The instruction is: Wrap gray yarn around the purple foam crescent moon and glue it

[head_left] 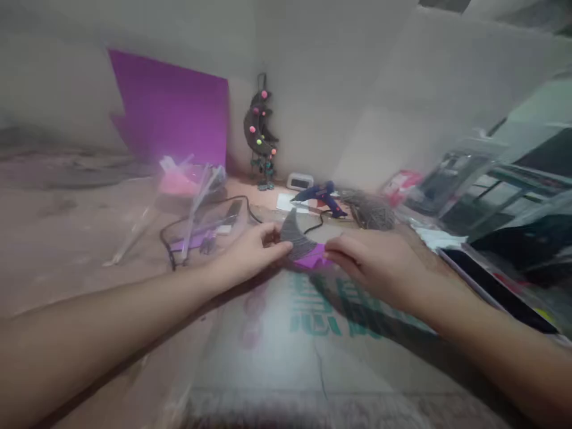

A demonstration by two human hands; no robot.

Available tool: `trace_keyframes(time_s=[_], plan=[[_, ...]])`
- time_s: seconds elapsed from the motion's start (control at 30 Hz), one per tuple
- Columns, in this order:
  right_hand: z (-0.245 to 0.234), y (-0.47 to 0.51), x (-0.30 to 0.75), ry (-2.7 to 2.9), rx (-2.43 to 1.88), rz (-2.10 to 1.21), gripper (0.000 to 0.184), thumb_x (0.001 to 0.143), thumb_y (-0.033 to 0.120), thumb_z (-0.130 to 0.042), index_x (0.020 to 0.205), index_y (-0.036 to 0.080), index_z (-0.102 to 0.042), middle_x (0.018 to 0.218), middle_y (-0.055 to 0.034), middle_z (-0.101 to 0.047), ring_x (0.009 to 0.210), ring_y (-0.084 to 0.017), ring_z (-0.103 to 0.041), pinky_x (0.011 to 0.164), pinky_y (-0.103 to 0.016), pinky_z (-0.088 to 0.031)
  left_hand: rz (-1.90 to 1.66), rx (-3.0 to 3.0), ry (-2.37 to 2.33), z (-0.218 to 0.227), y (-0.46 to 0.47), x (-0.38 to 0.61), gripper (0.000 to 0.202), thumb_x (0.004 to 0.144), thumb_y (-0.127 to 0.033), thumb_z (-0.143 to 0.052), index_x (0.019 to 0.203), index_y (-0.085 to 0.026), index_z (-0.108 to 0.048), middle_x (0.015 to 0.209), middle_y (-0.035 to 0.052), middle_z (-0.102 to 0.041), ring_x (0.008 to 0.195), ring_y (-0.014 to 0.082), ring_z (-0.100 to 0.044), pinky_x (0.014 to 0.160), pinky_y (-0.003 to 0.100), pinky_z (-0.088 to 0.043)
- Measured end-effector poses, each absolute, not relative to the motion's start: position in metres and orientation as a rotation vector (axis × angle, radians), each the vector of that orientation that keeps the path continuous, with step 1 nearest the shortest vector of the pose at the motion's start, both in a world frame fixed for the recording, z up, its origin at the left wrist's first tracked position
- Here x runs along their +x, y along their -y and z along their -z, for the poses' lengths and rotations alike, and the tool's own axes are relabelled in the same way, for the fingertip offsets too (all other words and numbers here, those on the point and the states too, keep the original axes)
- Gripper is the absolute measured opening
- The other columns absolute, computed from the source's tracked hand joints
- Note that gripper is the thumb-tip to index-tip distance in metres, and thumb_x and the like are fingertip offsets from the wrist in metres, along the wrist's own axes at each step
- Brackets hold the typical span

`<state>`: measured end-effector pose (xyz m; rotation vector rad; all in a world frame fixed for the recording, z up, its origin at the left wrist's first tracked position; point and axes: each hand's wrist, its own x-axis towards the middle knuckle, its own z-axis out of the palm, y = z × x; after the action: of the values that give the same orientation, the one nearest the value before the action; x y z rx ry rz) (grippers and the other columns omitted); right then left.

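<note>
A small crescent shape point(295, 239) is held up over the pale printed sheet. Grey yarn wraps its upper part, while its lower right end point(310, 257) is bare purple. My left hand point(263, 245) grips the wrapped side between thumb and fingers. At the purple end, my right hand point(357, 253) is closed in a pinch, seemingly on a strand of the grey yarn; whether it also grips the purple end is hard to see. A thin dark line point(320, 369), perhaps yarn, runs across the sheet below.
Behind the hands lie a blue glue gun point(319, 193), a ball of grey yarn point(375, 211) and a small white clock point(300, 180). Against the wall are a purple sheet point(174, 107) and a moon hanging with pompoms point(259, 128). A dark-screened device point(496, 289) lies right.
</note>
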<state>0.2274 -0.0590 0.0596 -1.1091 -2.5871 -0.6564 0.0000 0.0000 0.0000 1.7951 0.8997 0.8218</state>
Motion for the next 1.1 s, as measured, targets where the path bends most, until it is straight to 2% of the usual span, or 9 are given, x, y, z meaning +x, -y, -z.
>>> trace_keyframes(time_s=[0.2, 0.4, 0.5, 0.6, 0.77, 0.93, 1.0, 1.1], plan=[[-0.070, 0.048, 0.249, 2.491, -1.391, 0.569, 0.017, 0.091, 0.028, -0.051, 0.091, 0.023, -0.067, 0.083, -0.0021, -0.072, 0.071, -0.016, -0.063, 0.060, -0.026, -0.037, -0.777, 1.706, -0.851, -0.004, 0.000, -0.001, 0.015, 0.085, -0.031, -0.056, 0.080, -0.017, -0.052, 0.062, -0.0046, -0.052, 0.054, 0.0094, -0.050, 0.050, 0.020, -0.035], [-0.095, 0.040, 0.267, 2.365, -1.579, 0.024, 0.021, 0.086, 0.037, -0.057, 0.084, 0.022, -0.071, 0.077, -0.0033, -0.071, 0.066, -0.017, -0.062, 0.057, -0.027, -0.041, -0.764, 1.634, -0.832, -0.008, 0.002, -0.001, 0.012, 0.084, -0.028, -0.057, 0.079, -0.018, -0.052, 0.062, -0.0045, -0.054, 0.056, 0.0091, -0.053, 0.052, 0.020, -0.038], [-0.095, 0.034, 0.275, 2.339, -1.620, -0.113, 0.026, 0.084, 0.043, -0.059, 0.081, 0.021, -0.071, 0.077, -0.0042, -0.071, 0.068, -0.018, -0.063, 0.058, -0.028, -0.042, -0.760, 1.604, -0.851, -0.006, 0.001, -0.002, 0.013, 0.084, -0.029, -0.057, 0.080, -0.018, -0.053, 0.063, -0.0040, -0.054, 0.056, 0.0091, -0.052, 0.052, 0.020, -0.038], [-0.089, 0.026, 0.281, 2.410, -1.671, -0.196, 0.025, 0.085, 0.043, -0.059, 0.080, 0.022, -0.071, 0.070, -0.0021, -0.069, 0.061, -0.015, -0.060, 0.055, -0.027, -0.040, -0.752, 1.603, -0.846, -0.004, -0.001, -0.003, 0.012, 0.085, -0.029, -0.057, 0.082, -0.018, -0.054, 0.063, -0.0038, -0.055, 0.056, 0.0087, -0.052, 0.052, 0.020, -0.038], [-0.079, 0.019, 0.283, 2.375, -1.748, -0.077, 0.018, 0.084, 0.036, -0.060, 0.079, 0.022, -0.071, 0.067, -0.0009, -0.068, 0.057, -0.014, -0.058, 0.051, -0.025, -0.037, -0.735, 1.611, -0.848, -0.002, -0.002, -0.003, 0.012, 0.085, -0.030, -0.057, 0.082, -0.018, -0.054, 0.062, -0.0037, -0.056, 0.055, 0.0081, -0.052, 0.048, 0.018, -0.036], [-0.064, 0.012, 0.285, 2.263, -1.674, 0.163, 0.018, 0.085, 0.036, -0.059, 0.085, 0.022, -0.071, 0.079, -0.0033, -0.070, 0.066, -0.017, -0.061, 0.057, -0.028, -0.041, -0.649, 1.644, -0.867, -0.001, -0.003, -0.005, 0.016, 0.085, -0.035, -0.057, 0.083, -0.020, -0.053, 0.059, -0.0039, -0.054, 0.049, 0.0089, -0.049, 0.043, 0.019, -0.032], [-0.056, 0.008, 0.285, 2.227, -1.575, 0.220, 0.020, 0.087, 0.036, -0.057, 0.088, 0.021, -0.070, 0.085, -0.0054, -0.071, 0.074, -0.020, -0.063, 0.064, -0.031, -0.045, -0.620, 1.653, -0.869, -0.001, -0.003, -0.006, 0.017, 0.085, -0.037, -0.057, 0.082, -0.020, -0.052, 0.059, -0.0039, -0.054, 0.048, 0.0089, -0.048, 0.043, 0.020, -0.033], [-0.047, 0.009, 0.277, 2.212, -1.372, 0.217, 0.018, 0.087, 0.030, -0.056, 0.091, 0.019, -0.070, 0.098, -0.0088, -0.070, 0.099, -0.025, -0.062, 0.087, -0.039, -0.046, -0.605, 1.641, -0.877, -0.001, -0.003, -0.006, 0.016, 0.085, -0.035, -0.056, 0.083, -0.020, -0.052, 0.059, -0.0040, -0.053, 0.048, 0.0090, -0.048, 0.044, 0.020, -0.033]])
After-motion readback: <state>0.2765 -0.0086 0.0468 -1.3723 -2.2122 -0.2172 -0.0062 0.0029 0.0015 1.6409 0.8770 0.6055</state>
